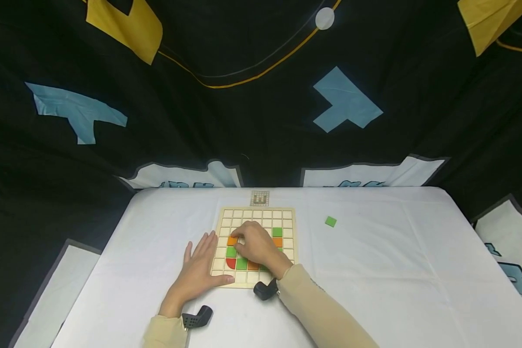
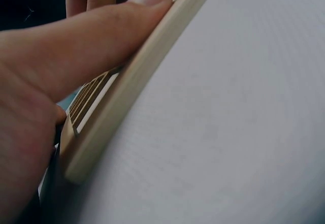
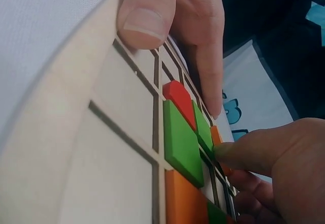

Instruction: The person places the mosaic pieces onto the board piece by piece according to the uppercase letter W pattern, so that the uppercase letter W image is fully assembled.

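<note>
A pale wooden grid board (image 1: pixel 240 277) lies on the white table, with several coloured tiles set in its squares. My right hand (image 1: pixel 257 244) reaches over it and pinches an orange square tile (image 1: pixel 232 241) at the left side between thumb and fingers. Just below that tile sit a green square (image 1: pixel 231 252) and a red rounded piece (image 1: pixel 231 263). My left hand (image 1: pixel 200 270) rests with straight, spread fingers along the board's left edge, its thumb pressing the front rim (image 2: pixel 127 87). The right forearm and hand hide part of the board's middle.
A loose green square tile (image 1: pixel 330 221) lies on the table to the right of the board. Behind the board is a small card with a grid pattern (image 1: pixel 259 198). A black patterned cloth (image 1: pixel 269 125) hangs beyond the table's far edge.
</note>
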Action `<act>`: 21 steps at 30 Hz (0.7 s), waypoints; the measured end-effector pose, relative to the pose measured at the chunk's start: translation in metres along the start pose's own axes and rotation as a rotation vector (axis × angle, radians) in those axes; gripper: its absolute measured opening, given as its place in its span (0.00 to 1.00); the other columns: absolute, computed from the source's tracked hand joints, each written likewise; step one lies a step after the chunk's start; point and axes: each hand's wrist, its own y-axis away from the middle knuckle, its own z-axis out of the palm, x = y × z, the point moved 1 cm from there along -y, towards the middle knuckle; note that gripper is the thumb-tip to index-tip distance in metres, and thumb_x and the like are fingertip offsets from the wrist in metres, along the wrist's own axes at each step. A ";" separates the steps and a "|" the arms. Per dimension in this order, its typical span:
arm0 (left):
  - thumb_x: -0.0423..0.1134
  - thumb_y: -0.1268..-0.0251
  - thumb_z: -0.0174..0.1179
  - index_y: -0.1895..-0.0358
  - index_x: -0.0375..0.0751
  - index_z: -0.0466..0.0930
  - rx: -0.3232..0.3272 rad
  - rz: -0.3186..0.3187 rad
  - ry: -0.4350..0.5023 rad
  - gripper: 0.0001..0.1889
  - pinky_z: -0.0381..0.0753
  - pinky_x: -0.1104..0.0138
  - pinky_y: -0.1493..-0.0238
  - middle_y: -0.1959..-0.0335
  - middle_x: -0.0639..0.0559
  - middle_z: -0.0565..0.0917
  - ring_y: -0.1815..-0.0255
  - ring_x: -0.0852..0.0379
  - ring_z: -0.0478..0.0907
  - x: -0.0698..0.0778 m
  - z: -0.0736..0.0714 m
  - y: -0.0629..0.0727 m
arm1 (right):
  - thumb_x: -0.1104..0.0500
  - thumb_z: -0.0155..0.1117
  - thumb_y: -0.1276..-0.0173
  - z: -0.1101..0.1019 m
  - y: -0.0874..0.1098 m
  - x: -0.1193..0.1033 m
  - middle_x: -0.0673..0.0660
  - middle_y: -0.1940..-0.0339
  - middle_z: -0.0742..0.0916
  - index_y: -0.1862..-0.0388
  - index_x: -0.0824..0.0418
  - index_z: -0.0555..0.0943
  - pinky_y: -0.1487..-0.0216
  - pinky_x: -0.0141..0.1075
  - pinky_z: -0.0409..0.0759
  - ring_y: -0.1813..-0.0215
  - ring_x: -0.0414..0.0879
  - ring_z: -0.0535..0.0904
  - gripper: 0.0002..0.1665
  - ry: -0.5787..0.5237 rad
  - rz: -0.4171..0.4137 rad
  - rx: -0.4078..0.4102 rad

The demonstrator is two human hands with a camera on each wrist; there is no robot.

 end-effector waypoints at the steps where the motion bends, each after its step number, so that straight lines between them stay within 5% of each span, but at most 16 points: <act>1: 0.72 0.53 0.68 0.22 0.28 0.51 0.000 -0.001 0.000 0.66 0.30 0.36 0.26 0.19 0.36 0.52 0.19 0.38 0.44 0.000 0.000 0.000 | 0.62 0.71 0.38 0.000 0.000 0.000 0.50 0.53 0.89 0.51 0.57 0.89 0.39 0.36 0.77 0.45 0.46 0.81 0.16 -0.007 0.003 -0.001; 15: 0.73 0.53 0.68 0.22 0.28 0.51 0.006 -0.002 -0.001 0.66 0.30 0.36 0.26 0.19 0.36 0.52 0.19 0.38 0.44 0.001 -0.001 0.000 | 0.62 0.71 0.39 -0.004 0.003 0.001 0.50 0.52 0.89 0.52 0.56 0.89 0.39 0.38 0.77 0.45 0.46 0.81 0.15 -0.071 0.020 0.024; 21: 0.72 0.53 0.68 0.22 0.28 0.51 0.005 -0.002 0.002 0.65 0.30 0.36 0.26 0.19 0.36 0.52 0.19 0.38 0.44 0.001 -0.001 0.001 | 0.61 0.68 0.35 -0.003 0.003 0.000 0.50 0.54 0.88 0.52 0.55 0.90 0.42 0.37 0.77 0.48 0.45 0.80 0.14 0.031 -0.064 0.021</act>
